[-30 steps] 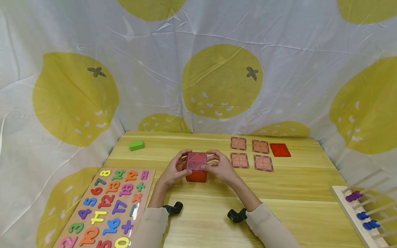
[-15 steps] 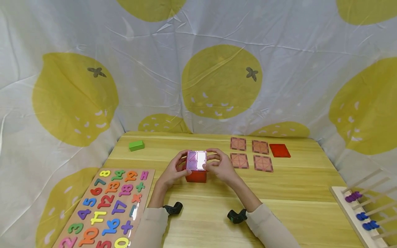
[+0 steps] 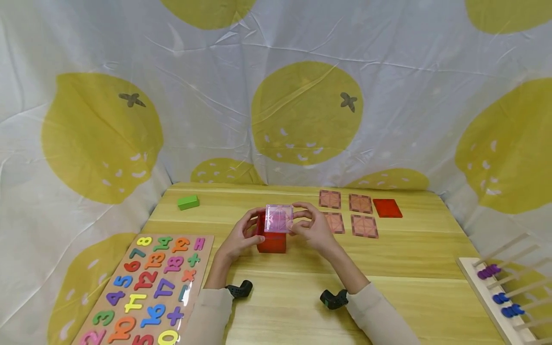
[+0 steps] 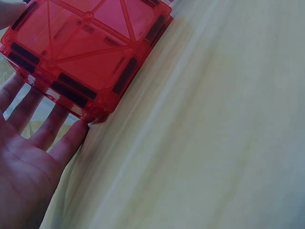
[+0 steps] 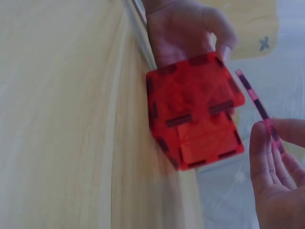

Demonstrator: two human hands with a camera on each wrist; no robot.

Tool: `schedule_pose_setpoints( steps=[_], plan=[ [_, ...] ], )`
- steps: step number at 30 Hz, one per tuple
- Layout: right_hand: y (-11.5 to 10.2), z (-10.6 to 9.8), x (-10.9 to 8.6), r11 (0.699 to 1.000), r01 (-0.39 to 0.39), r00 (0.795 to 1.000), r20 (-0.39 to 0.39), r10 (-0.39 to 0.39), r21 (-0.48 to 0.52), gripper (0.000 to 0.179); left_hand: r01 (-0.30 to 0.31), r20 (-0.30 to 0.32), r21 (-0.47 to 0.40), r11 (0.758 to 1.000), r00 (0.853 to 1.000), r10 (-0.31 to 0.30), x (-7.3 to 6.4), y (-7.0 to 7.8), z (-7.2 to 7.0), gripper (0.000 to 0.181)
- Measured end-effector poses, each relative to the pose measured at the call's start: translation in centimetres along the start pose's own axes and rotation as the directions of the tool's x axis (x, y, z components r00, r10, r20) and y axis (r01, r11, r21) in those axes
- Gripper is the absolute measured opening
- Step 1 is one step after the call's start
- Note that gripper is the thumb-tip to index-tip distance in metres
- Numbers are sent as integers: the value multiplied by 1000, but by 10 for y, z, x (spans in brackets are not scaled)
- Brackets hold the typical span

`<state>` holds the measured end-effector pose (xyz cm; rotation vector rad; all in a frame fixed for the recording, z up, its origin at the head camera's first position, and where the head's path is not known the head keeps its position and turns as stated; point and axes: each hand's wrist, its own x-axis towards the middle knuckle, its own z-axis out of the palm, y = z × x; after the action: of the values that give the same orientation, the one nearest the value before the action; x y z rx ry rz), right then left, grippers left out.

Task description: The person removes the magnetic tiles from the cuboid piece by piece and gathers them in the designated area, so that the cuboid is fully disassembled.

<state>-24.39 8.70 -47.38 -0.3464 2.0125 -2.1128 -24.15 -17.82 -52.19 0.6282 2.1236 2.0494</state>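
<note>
A red see-through magnetic-tile box (image 3: 272,245) stands on the table in front of me. My left hand (image 3: 236,239) grips its left side, thumb at the near face and fingers along the side; in the left wrist view those fingers (image 4: 50,125) touch the box's edge. Between the thumb and fingers of my right hand (image 3: 314,232) is a pink magnetic tile (image 3: 278,218). The right wrist view shows that tile (image 5: 259,109) edge-on, apart from the box (image 5: 193,90), whose top is open.
Several pink tiles (image 3: 364,226) lie flat at the back right, beside red tiles (image 3: 387,208). A green block (image 3: 188,202) sits at the back left. At the front left is a number board (image 3: 206,261); a bead abacus (image 3: 496,294) stands at the right edge.
The pink tile has come off the top of the red box, lifted and shifted slightly right by my right hand. My left hand stays at the box.
</note>
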Motion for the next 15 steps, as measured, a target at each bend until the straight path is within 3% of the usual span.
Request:
schedule_pose_setpoints(
  steps=[15],
  plan=[
    [0, -43, -13, 1000, 9, 999, -41, -9, -13, 63, 80, -71, 38, 996, 994, -78, 1, 1, 0, 61]
  ],
)
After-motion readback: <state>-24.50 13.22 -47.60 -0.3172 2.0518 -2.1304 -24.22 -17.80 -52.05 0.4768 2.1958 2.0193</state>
